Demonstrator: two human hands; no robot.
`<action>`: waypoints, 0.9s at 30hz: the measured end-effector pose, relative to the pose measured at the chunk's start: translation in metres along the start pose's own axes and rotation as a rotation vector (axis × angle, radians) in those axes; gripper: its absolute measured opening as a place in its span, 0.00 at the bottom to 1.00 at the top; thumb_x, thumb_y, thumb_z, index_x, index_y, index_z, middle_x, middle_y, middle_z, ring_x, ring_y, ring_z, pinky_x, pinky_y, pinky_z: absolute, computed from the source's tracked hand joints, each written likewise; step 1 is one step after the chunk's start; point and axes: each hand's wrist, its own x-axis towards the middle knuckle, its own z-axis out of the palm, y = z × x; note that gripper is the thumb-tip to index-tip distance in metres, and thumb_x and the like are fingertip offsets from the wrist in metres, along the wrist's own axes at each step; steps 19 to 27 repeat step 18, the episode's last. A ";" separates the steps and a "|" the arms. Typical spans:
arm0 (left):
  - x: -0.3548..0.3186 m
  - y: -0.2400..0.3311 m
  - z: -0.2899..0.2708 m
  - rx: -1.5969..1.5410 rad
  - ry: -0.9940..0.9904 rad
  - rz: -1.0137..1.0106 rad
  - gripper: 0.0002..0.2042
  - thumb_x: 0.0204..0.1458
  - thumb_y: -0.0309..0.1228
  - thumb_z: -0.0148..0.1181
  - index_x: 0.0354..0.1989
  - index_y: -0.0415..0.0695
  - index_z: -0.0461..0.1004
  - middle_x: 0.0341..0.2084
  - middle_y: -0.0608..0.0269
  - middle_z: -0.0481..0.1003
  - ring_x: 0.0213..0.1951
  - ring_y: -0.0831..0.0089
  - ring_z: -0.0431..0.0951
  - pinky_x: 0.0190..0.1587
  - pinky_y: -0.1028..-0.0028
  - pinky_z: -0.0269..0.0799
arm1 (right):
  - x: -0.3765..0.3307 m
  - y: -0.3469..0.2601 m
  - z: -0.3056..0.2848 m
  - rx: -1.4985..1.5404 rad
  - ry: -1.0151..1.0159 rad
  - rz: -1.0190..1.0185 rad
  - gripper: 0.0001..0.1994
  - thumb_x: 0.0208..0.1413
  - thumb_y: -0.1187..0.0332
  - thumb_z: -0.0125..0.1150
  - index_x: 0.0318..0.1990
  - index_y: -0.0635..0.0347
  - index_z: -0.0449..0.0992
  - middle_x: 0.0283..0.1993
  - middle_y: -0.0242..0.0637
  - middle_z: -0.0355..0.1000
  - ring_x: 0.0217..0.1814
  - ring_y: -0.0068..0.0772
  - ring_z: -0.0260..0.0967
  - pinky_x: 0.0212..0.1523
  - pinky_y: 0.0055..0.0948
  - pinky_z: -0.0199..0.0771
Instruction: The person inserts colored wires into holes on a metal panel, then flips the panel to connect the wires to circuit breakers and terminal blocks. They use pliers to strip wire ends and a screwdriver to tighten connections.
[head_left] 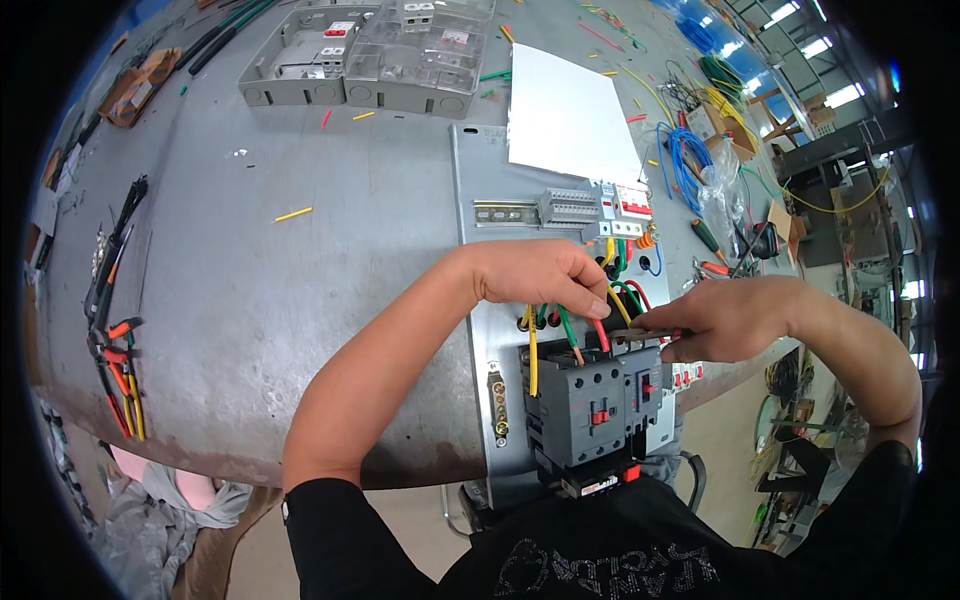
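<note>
My left hand point(540, 272) reaches over a grey metal mounting plate point(485, 345), thumb and fingers pinched on a red wire point(602, 337). The lower end of that wire stands at the top of a dark grey contactor point(595, 412). Closed around a pair of pliers, my right hand point(740, 318) comes in from the right. The metal jaws of the pliers point(635, 335) are beside the red wire; whether they touch it I cannot tell. A green wire point(568, 332) with a bare copper end and a yellow wire point(533, 350) hang to the left.
Circuit breakers point(628, 205) and a terminal strip point(568, 208) sit on a rail beyond my hands. A white sheet point(565, 110) covers the plate's far end. Grey enclosures point(410, 60) stand at the back; several hand tools point(120, 350) lie left. Blue wire coils point(688, 160) are right.
</note>
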 end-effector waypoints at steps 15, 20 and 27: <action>-0.001 0.000 0.000 0.083 -0.017 0.052 0.14 0.63 0.41 0.70 0.41 0.40 0.86 0.32 0.72 0.81 0.37 0.82 0.75 0.43 0.76 0.70 | 0.007 -0.021 -0.027 -0.072 -0.144 0.057 0.33 0.65 0.60 0.61 0.78 0.49 0.66 0.55 0.52 0.81 0.57 0.49 0.80 0.58 0.45 0.76; 0.000 -0.002 -0.002 0.100 -0.029 0.022 0.15 0.63 0.41 0.70 0.42 0.40 0.87 0.32 0.71 0.82 0.37 0.82 0.76 0.44 0.76 0.70 | 0.011 -0.020 -0.028 -0.145 -0.171 0.025 0.38 0.68 0.61 0.60 0.84 0.45 0.56 0.47 0.49 0.82 0.45 0.40 0.82 0.50 0.40 0.79; 0.000 -0.002 -0.002 0.100 -0.029 0.022 0.15 0.63 0.41 0.70 0.42 0.40 0.87 0.32 0.71 0.82 0.37 0.82 0.76 0.44 0.76 0.70 | 0.011 -0.020 -0.028 -0.145 -0.171 0.025 0.38 0.68 0.61 0.60 0.84 0.45 0.56 0.47 0.49 0.82 0.45 0.40 0.82 0.50 0.40 0.79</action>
